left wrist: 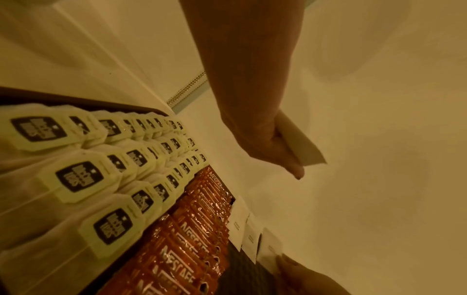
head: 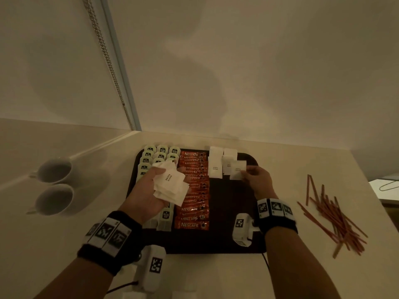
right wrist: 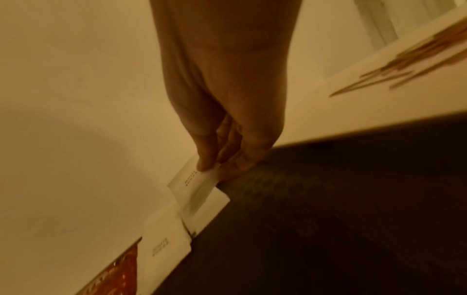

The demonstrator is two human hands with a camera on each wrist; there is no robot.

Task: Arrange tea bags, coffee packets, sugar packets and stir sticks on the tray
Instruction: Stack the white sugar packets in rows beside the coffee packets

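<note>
low in the frame, the left hand (head: 149, 190) cradles a stack of sugar packets (head: 170, 184) over the dark tray (head: 222, 244); the right hand (head: 257, 180) pinches one packet (head: 238, 169) at centre. stir sticks (head: 332, 214) lie on the pale counter (head: 216, 277) at right, two cups (head: 55, 186) at left, a cream wall (head: 237, 61) above.

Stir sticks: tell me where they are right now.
In the head view the stir sticks lie in a loose pile on the counter, right of the tray, beyond the right hand.
</note>
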